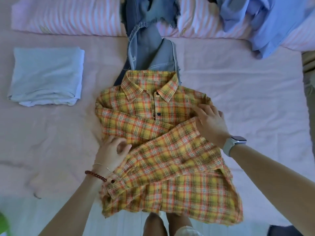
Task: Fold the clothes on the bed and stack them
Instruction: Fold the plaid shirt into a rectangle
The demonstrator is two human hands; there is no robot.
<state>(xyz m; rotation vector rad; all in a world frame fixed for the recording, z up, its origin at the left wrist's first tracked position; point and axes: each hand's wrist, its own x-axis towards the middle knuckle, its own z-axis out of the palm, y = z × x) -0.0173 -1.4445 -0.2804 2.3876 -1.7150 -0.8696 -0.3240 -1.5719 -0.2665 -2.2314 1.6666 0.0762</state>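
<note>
Bottom edge of plaid shirt (170,189) hanging off the near side of the bed (247,92), at 6 o'clock, close to the knees. Rest of shirt flat in the middle, collar up toward 12 o'clock, both sleeves crossed over the front. Right hand (210,120) at 3 o'clock of the shirt, fingers straight, pressing flat on the shoulder fold. Left hand (113,151) at 9 o'clock, fingers curled and pinching the side edge.

To do well: smooth sleeves flat, keep both sides even, then lift the bottom edge up to the collar. Probably about halfway done with this one.

Folded pale blue cloth (46,75) at 10 o'clock, good spot for stacking. Jeans (150,53) and blue shirt (265,23) up top, not yet folded.
</note>
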